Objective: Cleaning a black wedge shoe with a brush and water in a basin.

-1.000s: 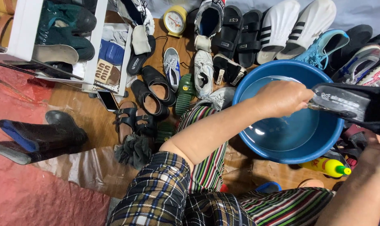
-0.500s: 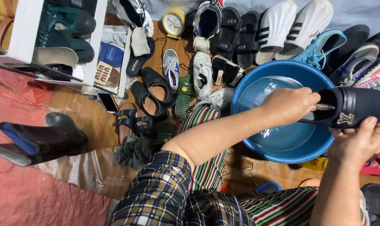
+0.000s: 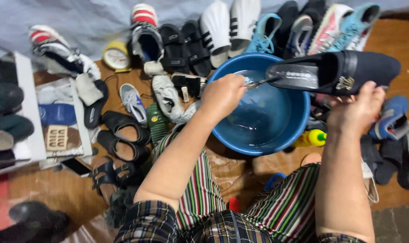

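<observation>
On a wooden floor [image 3: 56,189] w/ a grey sheet [image 3: 78,18] along the far edge, shoes lie in rows: black sandals [image 3: 186,45], white striped sneakers [image 3: 229,24], a light-blue sneaker [image 3: 263,33], black flats [image 3: 123,135] at left. White shelf unit [image 3: 31,117] far left holds more pairs; a yellow clock [image 3: 116,56] sits near the sheet. Blue basin [image 3: 303,121] w/ water sits centre-right, a yellow bottle [image 3: 310,138] just beside its right rim.

Person sits in striped trousers, both forearms stretched fwd. Left hand [image 3: 222,96] is over the basin, fingers curled closed round a thin tool [image 3: 258,82], prob. a small brush, its tip at the shoe's opening. Right hand [image 3: 355,110] is partly open, fingertips pressed up against the underside of a black loafer [image 3: 335,72], which is held level above the basin's far-right rim, toe pointing right.
</observation>
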